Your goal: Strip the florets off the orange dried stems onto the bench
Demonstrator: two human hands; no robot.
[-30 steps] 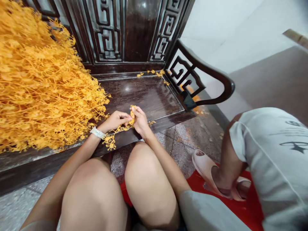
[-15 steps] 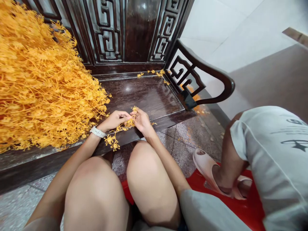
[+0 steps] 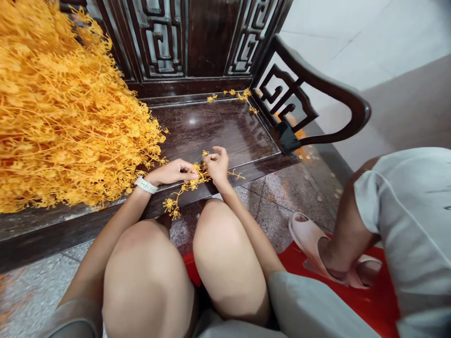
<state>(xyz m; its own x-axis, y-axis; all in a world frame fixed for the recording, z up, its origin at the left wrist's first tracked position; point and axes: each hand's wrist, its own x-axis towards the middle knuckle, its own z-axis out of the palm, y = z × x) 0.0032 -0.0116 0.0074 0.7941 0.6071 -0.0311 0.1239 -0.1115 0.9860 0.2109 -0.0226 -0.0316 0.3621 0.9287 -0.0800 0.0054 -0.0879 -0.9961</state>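
Left hand (image 3: 171, 172) pinching yellow sprig (image 3: 192, 183), centre frame.
Right hand (image 3: 218, 166) half-curled at it, fingers narrow (can't tell if gripping). Count: two hands, one white watch (image 3: 146, 185), one yellow pile (image 3: 77, 122) upper left.

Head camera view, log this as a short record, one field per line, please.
Left hand: pinching a yellow sprig
Right hand: fingers bent, at the same sprig; grip unclear
Left wrist: pale wristband
Pile: yellow sprigs, heaped on the dark bench, left of the hands
Loose bits: near the armrest
Nearby: another person's pink slippers, at right
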